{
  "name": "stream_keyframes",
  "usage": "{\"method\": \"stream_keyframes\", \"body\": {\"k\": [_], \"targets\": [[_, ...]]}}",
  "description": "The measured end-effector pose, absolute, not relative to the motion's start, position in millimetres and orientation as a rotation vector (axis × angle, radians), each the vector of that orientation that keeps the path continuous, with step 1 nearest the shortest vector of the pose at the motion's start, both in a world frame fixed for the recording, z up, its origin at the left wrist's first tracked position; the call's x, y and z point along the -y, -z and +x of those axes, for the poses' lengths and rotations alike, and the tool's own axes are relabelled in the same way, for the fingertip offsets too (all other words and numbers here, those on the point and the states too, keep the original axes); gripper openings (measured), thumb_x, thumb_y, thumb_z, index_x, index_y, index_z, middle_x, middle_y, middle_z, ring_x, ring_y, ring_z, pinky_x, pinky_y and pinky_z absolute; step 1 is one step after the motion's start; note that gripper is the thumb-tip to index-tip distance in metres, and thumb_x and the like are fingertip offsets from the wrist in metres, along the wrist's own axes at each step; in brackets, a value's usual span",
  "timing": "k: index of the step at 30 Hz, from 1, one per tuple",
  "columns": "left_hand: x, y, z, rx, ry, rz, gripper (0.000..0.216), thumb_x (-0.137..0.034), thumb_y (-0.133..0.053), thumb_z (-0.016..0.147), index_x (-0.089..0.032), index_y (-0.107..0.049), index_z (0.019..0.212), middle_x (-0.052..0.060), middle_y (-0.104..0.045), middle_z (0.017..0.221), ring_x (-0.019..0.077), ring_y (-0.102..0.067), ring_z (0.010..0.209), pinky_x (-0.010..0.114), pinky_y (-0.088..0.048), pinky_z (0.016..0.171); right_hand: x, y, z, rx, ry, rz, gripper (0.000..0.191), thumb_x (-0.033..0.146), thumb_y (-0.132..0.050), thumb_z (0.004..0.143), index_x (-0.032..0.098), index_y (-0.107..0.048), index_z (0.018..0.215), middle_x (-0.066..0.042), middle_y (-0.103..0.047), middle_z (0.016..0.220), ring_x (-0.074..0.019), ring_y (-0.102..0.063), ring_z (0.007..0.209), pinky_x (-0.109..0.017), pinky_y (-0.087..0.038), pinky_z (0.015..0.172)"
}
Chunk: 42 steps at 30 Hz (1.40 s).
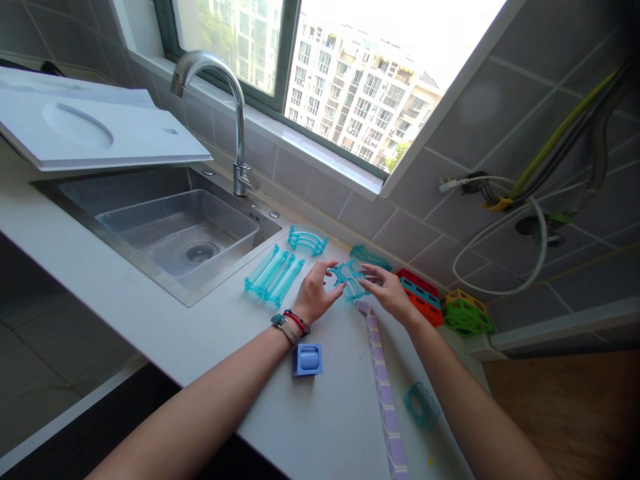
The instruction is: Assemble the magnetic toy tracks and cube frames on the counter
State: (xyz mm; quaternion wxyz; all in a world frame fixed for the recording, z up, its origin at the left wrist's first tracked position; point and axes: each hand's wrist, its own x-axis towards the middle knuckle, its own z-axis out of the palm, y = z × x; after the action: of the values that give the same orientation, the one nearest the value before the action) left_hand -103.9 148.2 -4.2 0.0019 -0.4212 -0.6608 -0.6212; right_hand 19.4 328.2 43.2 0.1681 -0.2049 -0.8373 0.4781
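Both of my hands meet over a white counter, holding curved clear-blue track pieces between them. My left hand grips the left end with fingers curled; a watch and red band sit on that wrist. My right hand pinches the right end of the same pieces. Straight blue track pieces lie left of my left hand, and a curved blue piece lies behind them. A long purple strip runs from under my hands toward me.
A steel sink with a tall tap fills the left; a white board overhangs it. A small blue block, a blue ring piece, red-and-blue blocks and green-and-yellow frames lie around. Loose cables hang on the tiled wall.
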Motion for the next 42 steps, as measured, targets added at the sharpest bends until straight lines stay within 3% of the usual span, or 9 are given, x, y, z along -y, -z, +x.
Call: {"method": "stream_keyframes", "body": {"k": [4, 10, 15, 17, 21, 34, 42], "targets": [[-148.9, 6.7, -105.5, 2.130, 1.931, -1.303, 0.049, -0.026, -0.071, 0.083, -0.022, -0.053, 0.128, 0.008, -0.064, 0.122, 0.0184, -0.065, 0.094, 0.030, -0.055, 0.074, -328.9, -39.4, 20.4, 2.125, -1.444, -0.754, 0.061, 0.046, -0.076, 0.071, 0.020, -0.062, 0.124, -0.009, -0.066, 0.113, -0.0214, -0.067, 0.086, -0.041, -0.058, 0.078], [-154.0, 9.0, -106.7, 2.164, 2.205, -1.204, 0.058, -0.034, -0.078, 0.079, -0.020, -0.053, 0.130, 0.009, -0.067, 0.112, 0.0197, -0.067, 0.094, 0.031, -0.058, 0.073, -328.8, -49.8, 29.4, 2.143, -1.485, -0.832, 0.040, 0.046, -0.077, 0.067, 0.020, -0.062, 0.092, -0.001, -0.064, 0.083, -0.0129, -0.054, 0.061, -0.028, -0.049, 0.057], [-156.1, 10.3, -107.9, 2.069, 2.575, -1.232, 0.071, -0.037, -0.084, 0.073, -0.019, -0.049, 0.133, 0.011, -0.065, 0.111, 0.0169, -0.071, 0.084, 0.035, -0.060, 0.080, -316.3, -61.0, 29.2, 2.477, -1.595, -0.682, 0.042, 0.051, -0.081, 0.065, 0.019, -0.057, 0.077, -0.008, -0.066, 0.117, -0.0173, -0.060, 0.080, -0.027, -0.047, 0.062], [-156.0, 10.5, -108.3, 2.036, 2.623, -1.258, 0.074, -0.036, -0.086, 0.071, -0.019, -0.050, 0.133, 0.010, -0.065, 0.111, 0.0168, -0.071, 0.084, 0.036, -0.060, 0.082, -312.8, -60.1, 25.9, 2.506, -1.612, -0.652, 0.045, 0.052, -0.083, 0.062, 0.019, -0.054, 0.074, -0.007, -0.067, 0.109, -0.0178, -0.059, 0.079, -0.029, -0.047, 0.065], [-155.7, 10.6, -108.9, 2.028, 2.639, -1.270, 0.072, -0.036, -0.087, 0.070, -0.020, -0.051, 0.131, 0.010, -0.066, 0.111, 0.0179, -0.072, 0.086, 0.036, -0.060, 0.081, -313.0, -54.0, 21.0, 2.488, -1.576, -0.672, 0.048, 0.052, -0.085, 0.059, 0.019, -0.054, 0.074, -0.002, -0.066, 0.087, -0.0162, -0.056, 0.072, -0.029, -0.045, 0.064], [-157.8, 13.7, -109.3, 1.987, 2.727, -1.304, 0.065, -0.033, -0.085, 0.072, -0.020, -0.053, 0.128, 0.011, -0.063, 0.116, 0.0183, -0.070, 0.094, 0.039, -0.058, 0.089, -321.6, -47.6, 21.2, 2.529, -1.432, -0.564, 0.046, 0.053, -0.083, 0.064, 0.020, -0.053, 0.074, 0.000, -0.065, 0.081, -0.0167, -0.055, 0.073, -0.029, -0.044, 0.069], [-155.4, 11.7, -105.0, 2.024, 2.667, -1.430, 0.065, -0.028, -0.083, 0.074, -0.024, -0.052, 0.131, 0.011, -0.060, 0.120, 0.0162, -0.069, 0.092, 0.035, -0.059, 0.084, -323.9, -52.8, 20.7, 2.588, -1.325, -0.549, 0.045, 0.054, -0.083, 0.063, 0.022, -0.054, 0.074, 0.000, -0.067, 0.076, -0.0193, -0.058, 0.072, -0.031, -0.046, 0.068]]}}
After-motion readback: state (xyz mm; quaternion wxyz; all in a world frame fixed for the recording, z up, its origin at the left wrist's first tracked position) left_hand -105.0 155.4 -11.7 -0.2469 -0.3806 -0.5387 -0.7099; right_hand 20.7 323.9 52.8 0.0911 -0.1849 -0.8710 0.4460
